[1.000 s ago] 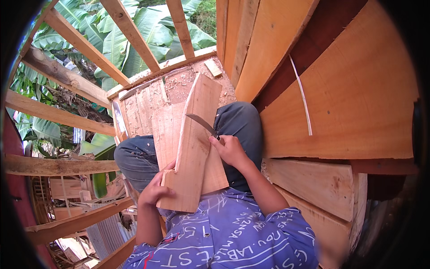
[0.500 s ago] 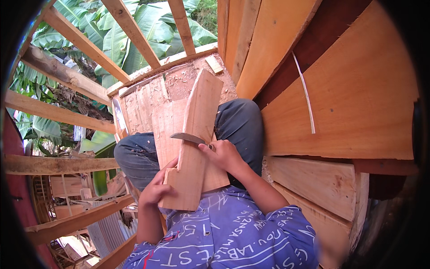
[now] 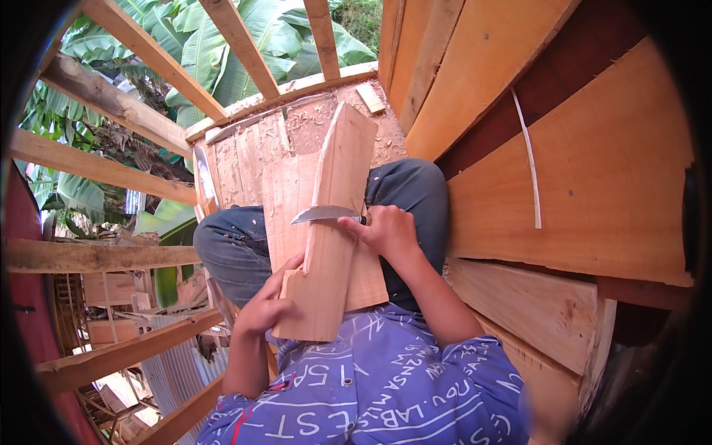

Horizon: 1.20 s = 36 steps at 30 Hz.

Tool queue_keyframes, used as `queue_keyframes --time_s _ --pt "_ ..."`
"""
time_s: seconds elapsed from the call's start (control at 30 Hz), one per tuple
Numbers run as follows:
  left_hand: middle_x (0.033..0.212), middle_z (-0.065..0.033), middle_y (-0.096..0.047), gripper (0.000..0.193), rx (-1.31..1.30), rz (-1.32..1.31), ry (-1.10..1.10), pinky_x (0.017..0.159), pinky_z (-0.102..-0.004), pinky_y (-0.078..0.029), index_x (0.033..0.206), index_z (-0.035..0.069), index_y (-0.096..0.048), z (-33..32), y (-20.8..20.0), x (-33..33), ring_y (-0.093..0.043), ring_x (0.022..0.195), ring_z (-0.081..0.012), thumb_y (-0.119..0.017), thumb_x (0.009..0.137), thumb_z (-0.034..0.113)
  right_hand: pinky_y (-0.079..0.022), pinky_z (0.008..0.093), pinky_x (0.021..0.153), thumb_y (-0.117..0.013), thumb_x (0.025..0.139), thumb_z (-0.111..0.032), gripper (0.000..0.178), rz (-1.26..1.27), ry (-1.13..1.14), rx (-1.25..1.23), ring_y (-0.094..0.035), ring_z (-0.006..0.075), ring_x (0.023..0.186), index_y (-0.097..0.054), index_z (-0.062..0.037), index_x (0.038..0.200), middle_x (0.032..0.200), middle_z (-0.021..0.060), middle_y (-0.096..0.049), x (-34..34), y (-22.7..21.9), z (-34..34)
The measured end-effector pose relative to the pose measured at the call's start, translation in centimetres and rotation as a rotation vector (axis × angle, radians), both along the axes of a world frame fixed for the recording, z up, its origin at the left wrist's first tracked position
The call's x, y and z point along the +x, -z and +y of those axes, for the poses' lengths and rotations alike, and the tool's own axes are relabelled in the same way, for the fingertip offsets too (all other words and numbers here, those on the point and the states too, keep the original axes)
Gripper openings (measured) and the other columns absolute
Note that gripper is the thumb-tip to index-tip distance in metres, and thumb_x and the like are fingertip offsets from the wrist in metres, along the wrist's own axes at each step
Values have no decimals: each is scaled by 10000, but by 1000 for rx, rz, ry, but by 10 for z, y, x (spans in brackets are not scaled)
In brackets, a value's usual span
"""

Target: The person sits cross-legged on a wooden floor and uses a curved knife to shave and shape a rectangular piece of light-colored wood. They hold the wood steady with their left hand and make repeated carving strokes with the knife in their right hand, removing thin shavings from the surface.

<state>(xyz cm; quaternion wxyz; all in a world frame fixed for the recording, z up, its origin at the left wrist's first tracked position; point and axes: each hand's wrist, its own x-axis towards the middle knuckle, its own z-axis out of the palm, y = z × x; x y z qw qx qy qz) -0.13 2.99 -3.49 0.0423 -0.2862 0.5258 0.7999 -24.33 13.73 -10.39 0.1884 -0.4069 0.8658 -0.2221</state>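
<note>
A notched wooden board (image 3: 326, 267) slants across my lap, its lower end close to my shirt. My left hand (image 3: 265, 305) grips its left edge beside the notch, with the thumb on the top face. In my right hand (image 3: 389, 228) is a knife (image 3: 324, 213) with a short curved blade. The blade lies across the board above the notch and its tip reaches past the left edge. My fingers hide most of the knife's dark handle. Beneath this board, a wider, paler board (image 3: 283, 185) rests over my legs.
Wood shavings and a small wood offcut (image 3: 370, 98) lie on the floor ahead. Wooden rails (image 3: 111, 256) run along the left, with banana leaves beyond. Plank walling (image 3: 578, 178) stands close on my right, a thin pale strip (image 3: 528, 156) against it. Thick boards (image 3: 523, 304) sit below.
The knife has shifted slightly up along the board, its blade now more level. My left hand keeps its grip on the board. The whole view has shifted a little.
</note>
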Motion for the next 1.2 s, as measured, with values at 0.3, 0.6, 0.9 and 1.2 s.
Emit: queue_keyframes --time_s 0.3,0.6,0.9,1.2 --pt "1390 -128 -495 1080 -25 -52 -86 1103 -319 -321 1485 -45 -310 0 0 -7 -460 1298 -212 -619 456 69 -546 439 579 -532 726 -829 854 48 1 49 -686 351 636 -689 6 648 628 203 -652 -10 4 -16" --pt "1395 -139 -490 1093 38 -54 -110 1115 -327 -306 1490 -45 -296 -2 3 -2 -452 1309 -222 -649 460 47 -553 461 624 -506 807 -764 839 57 6 91 -693 388 713 -709 44 712 697 256 -664 -21 2 -32" --pt "1417 -102 -452 980 5 -56 -63 1109 -312 -292 1515 -15 -264 2 -10 14 -416 1316 -175 -605 596 -5 -537 484 687 -484 881 -682 770 -9 173 41 -682 406 754 -700 41 724 740 253 -670 -52 1 -55" --pt "1404 -116 -469 1008 -5 -40 -40 1089 -312 -328 1496 -20 -313 -16 -17 -8 -441 1302 -193 -611 533 -13 -524 469 605 -486 860 -717 783 -84 -21 -13 -664 379 635 -660 15 643 617 223 -630 4 -3 -8"
